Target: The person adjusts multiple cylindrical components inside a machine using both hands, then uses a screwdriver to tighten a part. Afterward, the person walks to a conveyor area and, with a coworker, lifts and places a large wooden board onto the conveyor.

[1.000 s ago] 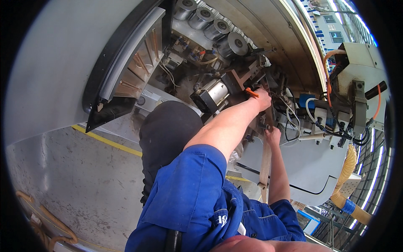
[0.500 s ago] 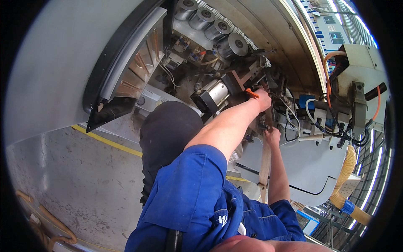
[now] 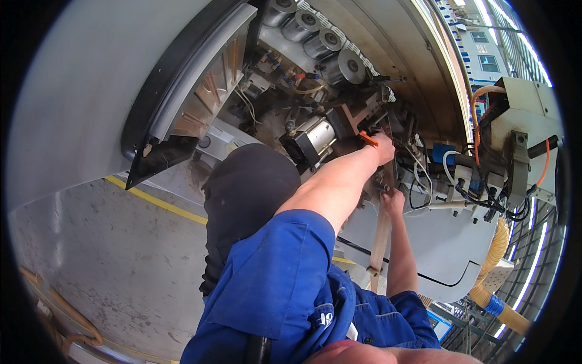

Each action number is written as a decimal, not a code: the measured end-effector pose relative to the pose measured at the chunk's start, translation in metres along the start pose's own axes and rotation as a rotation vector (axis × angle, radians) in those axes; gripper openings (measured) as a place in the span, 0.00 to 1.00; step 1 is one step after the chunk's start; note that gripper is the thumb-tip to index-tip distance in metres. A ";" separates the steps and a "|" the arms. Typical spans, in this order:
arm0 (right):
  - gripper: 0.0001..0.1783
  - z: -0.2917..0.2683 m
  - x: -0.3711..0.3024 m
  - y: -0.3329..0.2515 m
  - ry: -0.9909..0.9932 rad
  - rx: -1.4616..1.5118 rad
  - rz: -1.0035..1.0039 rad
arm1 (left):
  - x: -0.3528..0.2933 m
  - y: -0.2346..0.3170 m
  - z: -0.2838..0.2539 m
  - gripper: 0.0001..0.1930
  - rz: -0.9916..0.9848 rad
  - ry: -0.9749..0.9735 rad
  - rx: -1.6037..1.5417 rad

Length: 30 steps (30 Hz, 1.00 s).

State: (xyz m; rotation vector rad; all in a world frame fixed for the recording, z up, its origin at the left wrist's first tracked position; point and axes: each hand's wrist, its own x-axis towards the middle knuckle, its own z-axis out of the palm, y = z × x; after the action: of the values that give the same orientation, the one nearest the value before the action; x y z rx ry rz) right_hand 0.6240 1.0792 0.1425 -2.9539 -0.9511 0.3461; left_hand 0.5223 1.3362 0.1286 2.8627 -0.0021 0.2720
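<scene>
One long pale strip [image 3: 381, 238] runs near to far, just left of the right forearm [image 3: 402, 252]; the right hand [image 3: 393, 202], nearer to it, curls at its far part, grasp unclear; farther, the left hand [image 3: 384, 150] bends beside an orange piece [image 3: 368, 139], its hold hidden

Shows, right of the frame's centre, a long, narrow, flat strip [image 3: 380, 239], pale brown and wood-like in its lower stretch. Runs steeply from just right of centre toward the lower middle of the frame, leaning slightly left at the bottom. Looks straight along the visible length. Carries a small dark fitting [image 3: 374, 270] close to the lower end. Includes also a short, bright orange piece [image 3: 367, 139], above and left of the strip, slanting down to the right, partly hidden at its right end.
</scene>
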 end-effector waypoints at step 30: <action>0.15 0.008 0.001 -0.003 0.118 -0.017 -0.055 | 0.000 -0.003 0.000 0.13 -0.002 -0.013 -0.026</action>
State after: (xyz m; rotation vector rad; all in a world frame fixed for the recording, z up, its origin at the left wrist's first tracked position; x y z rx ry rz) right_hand 0.6215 1.0816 0.1349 -2.9184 -1.0224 0.1607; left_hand 0.5223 1.3395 0.1281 2.8382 -0.0054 0.2510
